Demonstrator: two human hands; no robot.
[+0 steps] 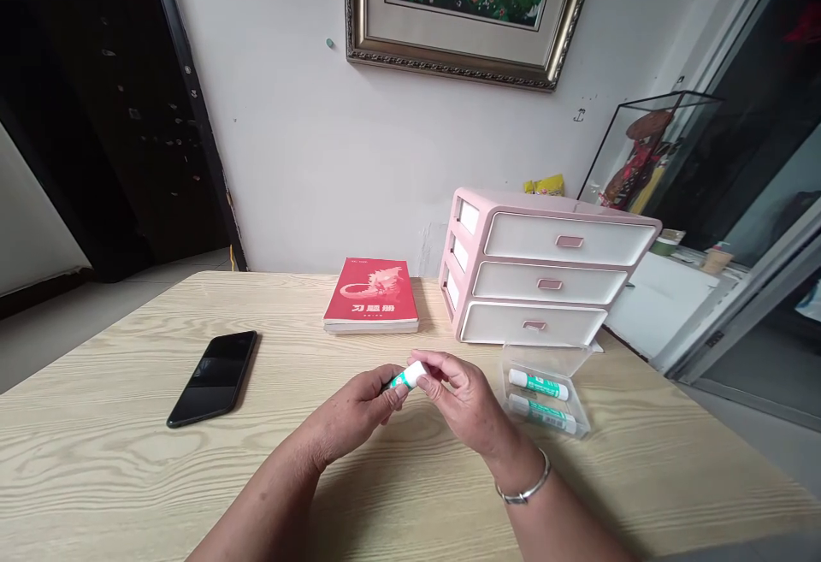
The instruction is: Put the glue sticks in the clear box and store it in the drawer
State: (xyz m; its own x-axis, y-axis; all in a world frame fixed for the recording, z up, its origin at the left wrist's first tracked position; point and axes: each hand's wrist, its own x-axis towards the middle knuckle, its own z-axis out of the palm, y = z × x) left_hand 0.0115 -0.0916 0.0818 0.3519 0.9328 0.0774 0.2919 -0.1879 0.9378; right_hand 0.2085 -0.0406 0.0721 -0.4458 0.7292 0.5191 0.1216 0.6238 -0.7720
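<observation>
Above the middle of the table, my left hand (360,408) is closed around the green-and-white body of a glue stick (408,375). At its white capped end, the thumb and fingers of my right hand (463,398) pinch the same glue stick. The stick tilts up to the right, and its lower end is hidden in my left hand. To the right of my right hand lies a clear plastic box (581,412) with its lid raised. Two more green-and-white glue sticks (539,384) lie in it.
A black phone (214,378) lies on the wooden table (121,451) at the left. Red books (372,290) are stacked near the wall. A pink and white drawer unit (552,275) stands behind the clear box. A framed picture (449,74) hangs above.
</observation>
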